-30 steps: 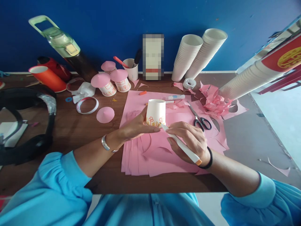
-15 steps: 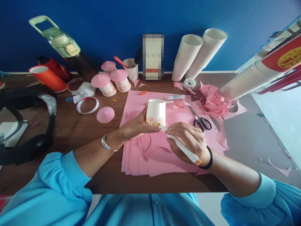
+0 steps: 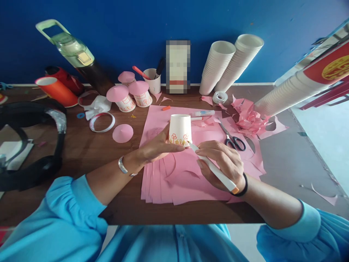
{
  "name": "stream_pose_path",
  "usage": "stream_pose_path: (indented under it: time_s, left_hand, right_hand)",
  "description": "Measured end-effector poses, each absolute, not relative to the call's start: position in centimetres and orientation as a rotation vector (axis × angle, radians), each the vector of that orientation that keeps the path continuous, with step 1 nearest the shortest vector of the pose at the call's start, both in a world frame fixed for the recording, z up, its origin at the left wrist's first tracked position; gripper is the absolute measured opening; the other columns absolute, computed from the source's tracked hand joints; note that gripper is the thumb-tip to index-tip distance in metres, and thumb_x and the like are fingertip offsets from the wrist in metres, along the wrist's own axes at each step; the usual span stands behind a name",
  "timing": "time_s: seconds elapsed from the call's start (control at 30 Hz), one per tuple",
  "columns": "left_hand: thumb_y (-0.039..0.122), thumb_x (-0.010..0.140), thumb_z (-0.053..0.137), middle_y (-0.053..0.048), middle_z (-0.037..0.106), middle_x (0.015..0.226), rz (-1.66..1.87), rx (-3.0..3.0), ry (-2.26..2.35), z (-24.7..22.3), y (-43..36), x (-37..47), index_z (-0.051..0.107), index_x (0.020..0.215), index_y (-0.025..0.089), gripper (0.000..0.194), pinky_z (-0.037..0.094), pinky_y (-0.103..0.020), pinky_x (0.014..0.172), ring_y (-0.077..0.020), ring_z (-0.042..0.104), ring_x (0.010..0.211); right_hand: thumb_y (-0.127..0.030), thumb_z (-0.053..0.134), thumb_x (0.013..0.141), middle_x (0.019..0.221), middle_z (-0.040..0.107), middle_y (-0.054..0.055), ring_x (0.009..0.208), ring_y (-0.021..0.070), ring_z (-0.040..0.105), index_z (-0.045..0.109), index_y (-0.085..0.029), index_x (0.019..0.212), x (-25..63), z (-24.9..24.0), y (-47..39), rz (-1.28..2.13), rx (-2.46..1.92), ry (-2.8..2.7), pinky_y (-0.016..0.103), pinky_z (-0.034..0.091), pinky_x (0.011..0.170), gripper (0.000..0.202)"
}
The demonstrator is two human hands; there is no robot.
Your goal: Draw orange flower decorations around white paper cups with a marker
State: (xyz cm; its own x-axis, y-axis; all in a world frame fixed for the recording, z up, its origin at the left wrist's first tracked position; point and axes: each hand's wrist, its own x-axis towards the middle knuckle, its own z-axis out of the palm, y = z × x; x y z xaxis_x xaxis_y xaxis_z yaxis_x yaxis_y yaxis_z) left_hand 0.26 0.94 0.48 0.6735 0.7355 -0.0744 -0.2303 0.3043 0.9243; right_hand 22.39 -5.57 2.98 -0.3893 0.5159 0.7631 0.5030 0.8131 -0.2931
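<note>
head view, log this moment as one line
left hand: holds cup | right hand: holds marker, tip by drawn flowers, contact unclear | beneath: pink paper | nearby: scissors

- A dark brown table is bearing the things.
- Pink sheets are lying piled in the middle.
- Three pink-roofed cups are standing behind, beside a pen cup.
- A pink cone is resting nearer.
- Two stacks of white cups are standing back right, a tape roll lying just in front.
- A bottle is standing back left.
- A black headset-like object is lying far left.
</note>
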Motion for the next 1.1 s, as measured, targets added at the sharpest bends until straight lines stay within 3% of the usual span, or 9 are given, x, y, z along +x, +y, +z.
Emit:
stream_pose_path:
  time_s: [0.3,0.53,0.87,1.1]
  left_hand:
    - [0.036,0.078,0.091,-0.010,0.070,0.129,0.672,1.094,0.515,0.6,1.2,0.1,0.066,0.134,0.028,0.062,0.051,-0.049,0.104,-0.0345,0.063,0.127]
    - [0.035,0.073,0.096,-0.006,0.072,0.113,0.694,1.094,0.547,-0.3,1.2,0.2,0.066,0.128,0.028,0.063,0.055,-0.041,0.092,-0.0290,0.068,0.111]
    - [0.033,0.083,0.088,-0.007,0.073,0.115,0.680,1.116,0.487,0.1,1.1,-0.3,0.062,0.138,0.029,0.061,0.054,-0.047,0.100,-0.0266,0.070,0.104]
    - [0.034,0.080,0.090,-0.006,0.071,0.114,0.692,1.124,0.529,0.3,1.0,-0.1,0.068,0.124,0.026,0.049,0.055,-0.044,0.098,-0.0256,0.067,0.107]
  right_hand:
    - [-0.013,0.064,0.097,0.099,0.081,0.009,0.088,0.0205,0.082,0.064,-0.019,0.120,22.3,2.7,-5.8,0.016,-0.746,-2.061,0.031,0.070,0.071,0.024]
    - [-0.011,0.063,0.098,0.099,0.079,0.010,0.089,0.0195,0.081,0.063,-0.016,0.117,22.3,2.8,-5.7,0.030,-0.680,-2.086,0.029,0.069,0.075,0.020]
    - [-0.009,0.064,0.096,0.088,0.075,0.007,0.076,0.0179,0.077,0.063,-0.017,0.111,22.4,3.0,-5.6,0.007,-0.768,-2.055,0.028,0.065,0.069,0.017]
    - [-0.010,0.062,0.097,0.090,0.076,0.008,0.078,0.0183,0.077,0.062,-0.017,0.112,22.4,3.0,-5.6,0.011,-0.749,-2.073,0.028,0.065,0.070,0.017]
